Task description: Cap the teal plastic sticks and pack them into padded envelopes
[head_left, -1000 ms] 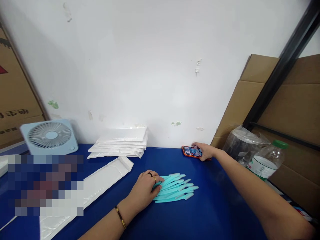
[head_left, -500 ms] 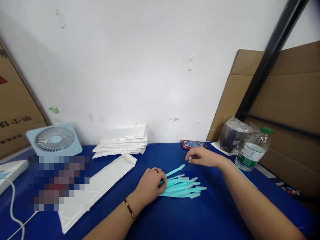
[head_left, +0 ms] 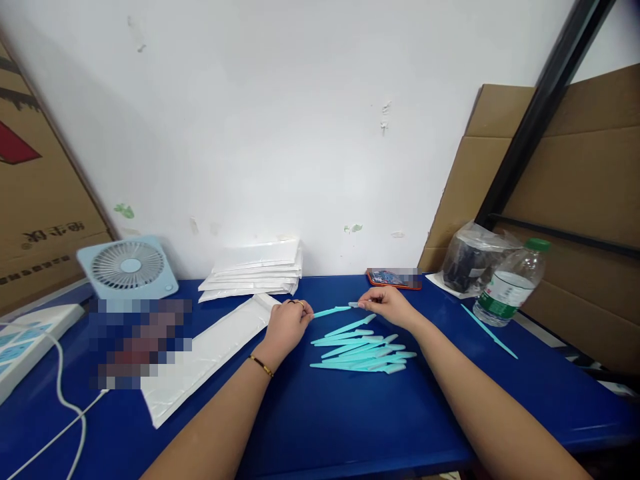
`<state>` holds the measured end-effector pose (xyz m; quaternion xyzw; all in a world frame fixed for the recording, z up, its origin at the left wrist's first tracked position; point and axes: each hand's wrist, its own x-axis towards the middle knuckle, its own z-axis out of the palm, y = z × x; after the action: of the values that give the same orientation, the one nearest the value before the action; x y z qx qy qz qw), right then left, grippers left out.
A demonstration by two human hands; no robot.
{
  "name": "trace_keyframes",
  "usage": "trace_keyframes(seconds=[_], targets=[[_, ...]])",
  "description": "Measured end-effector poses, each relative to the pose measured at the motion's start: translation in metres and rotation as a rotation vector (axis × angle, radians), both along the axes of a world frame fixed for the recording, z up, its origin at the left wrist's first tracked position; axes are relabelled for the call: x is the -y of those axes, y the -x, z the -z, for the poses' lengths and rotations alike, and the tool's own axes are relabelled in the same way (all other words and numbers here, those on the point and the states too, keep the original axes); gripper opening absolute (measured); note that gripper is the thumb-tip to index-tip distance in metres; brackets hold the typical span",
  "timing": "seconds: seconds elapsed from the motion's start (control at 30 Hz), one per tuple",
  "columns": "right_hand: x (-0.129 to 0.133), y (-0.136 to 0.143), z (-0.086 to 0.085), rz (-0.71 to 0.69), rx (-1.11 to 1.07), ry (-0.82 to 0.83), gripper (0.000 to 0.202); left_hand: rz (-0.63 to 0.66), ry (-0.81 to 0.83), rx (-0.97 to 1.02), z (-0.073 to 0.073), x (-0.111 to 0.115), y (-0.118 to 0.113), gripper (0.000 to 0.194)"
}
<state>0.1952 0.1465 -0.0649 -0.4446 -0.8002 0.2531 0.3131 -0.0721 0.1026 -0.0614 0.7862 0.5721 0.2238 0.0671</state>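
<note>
My left hand (head_left: 290,327) pinches a turquoise eyebrow razor (head_left: 331,311) by its handle end, with the blade end pointing right. The fingertips of my right hand (head_left: 385,305) close on a small clear cap (head_left: 353,305) at the razor's tip. Whether the cap is on the blade or just touching it, I cannot tell. Below both hands, a loose pile of several more turquoise eyebrow razors (head_left: 357,353) lies on the blue table, most with pale covered tips pointing right. Another razor (head_left: 489,331) rests apart, right of my right forearm.
White padded mailers (head_left: 253,270) are stacked against the wall, and one mailer (head_left: 210,357) lies at front left. A blue fan (head_left: 131,270) and a power strip (head_left: 37,347) stand left. A phone (head_left: 393,277), a bagged dark object (head_left: 465,263) and a water bottle (head_left: 510,287) are at right.
My left hand has left the pile and moved up, now with one razor in it. My right hand has brought the cap leftward to that razor's tip. The view has shifted slightly.
</note>
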Motion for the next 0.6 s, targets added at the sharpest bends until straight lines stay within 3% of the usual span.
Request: trace_keyframes(seconds=[0.2,0.33,0.47,0.6], targets=[[-0.012,-0.015,0.006,0.010,0.162,-0.083,0.027,-0.055,-0.009,-0.034,0.007,-0.005,0.003,0.018],[-0.004,-0.027,-0.002,-0.085,0.271,0.007,0.027,0.036,-0.014,0.020,0.007,0.001,-0.007,0.022],[0.000,-0.020,-0.001,-0.150,0.261,0.051,0.025,0.185,0.007,0.032,0.009,0.004,-0.013,0.024],[0.001,-0.004,0.001,-0.174,0.244,-0.006,0.022,0.140,-0.038,0.070,0.007,0.004,-0.012,0.023]])
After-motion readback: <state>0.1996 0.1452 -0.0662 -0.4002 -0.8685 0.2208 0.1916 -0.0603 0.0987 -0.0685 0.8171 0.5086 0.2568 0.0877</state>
